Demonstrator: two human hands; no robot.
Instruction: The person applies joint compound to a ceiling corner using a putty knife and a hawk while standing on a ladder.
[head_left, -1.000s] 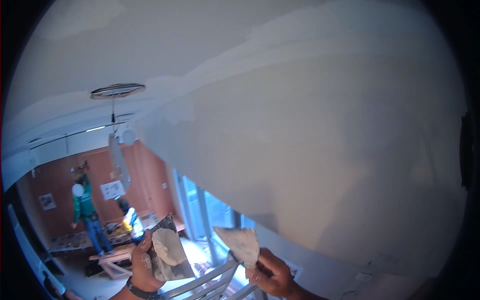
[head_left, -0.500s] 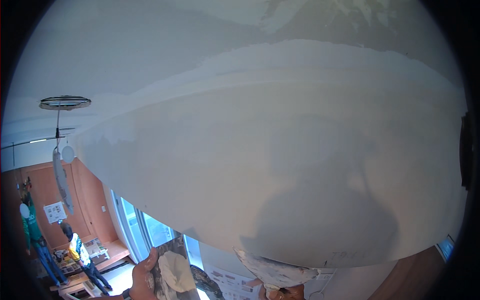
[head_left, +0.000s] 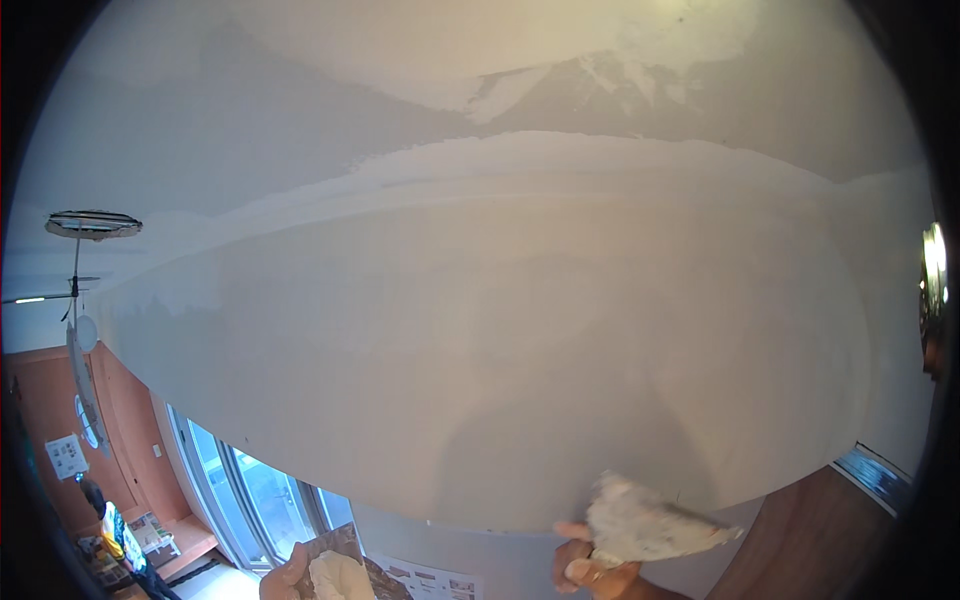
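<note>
I am looking up at a ceiling [head_left: 480, 330] coated with pale grey plaster, with whiter patches near the top. My right hand [head_left: 590, 568] at the lower edge grips a putty knife [head_left: 650, 525] whose blade is loaded with white plaster and held close under the ceiling. My left hand [head_left: 285, 580] shows only at the bottom edge. It holds a plaster board [head_left: 340, 570] with a lump of white plaster on it.
A round ceiling hole [head_left: 93, 223] with a hanging wire and lamp is at the left. Below are tall windows [head_left: 250, 490], an orange-brown wall [head_left: 40, 420] and another person [head_left: 115, 530] in a bright vest far down left. A ceiling lamp [head_left: 933, 270] sits at the right rim.
The view has tilted further up, so the ceiling fills more of it. Both hands have slid toward the lower edge, and the loaded knife has moved right and up toward the ceiling.
</note>
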